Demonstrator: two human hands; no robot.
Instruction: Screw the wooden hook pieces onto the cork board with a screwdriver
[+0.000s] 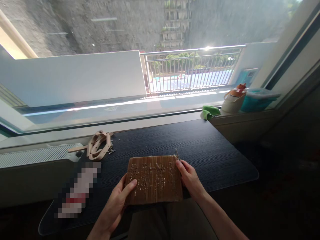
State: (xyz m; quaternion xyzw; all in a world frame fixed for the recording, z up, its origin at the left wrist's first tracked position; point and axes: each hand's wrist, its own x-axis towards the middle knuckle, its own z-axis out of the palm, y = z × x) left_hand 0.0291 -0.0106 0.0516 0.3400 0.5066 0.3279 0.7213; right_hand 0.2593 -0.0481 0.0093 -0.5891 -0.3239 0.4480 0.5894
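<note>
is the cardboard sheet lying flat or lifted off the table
Lifted at the near edge: the cardboard sheet is held by left hand and right hand; its far edge seems to meet the table.

Dark ribbed table (212, 146), wide sunlit window (100, 66), balcony railing (190, 70) outside

Board (155, 180) on mat (212, 150) (straps (98, 145) behind-left).
</note>
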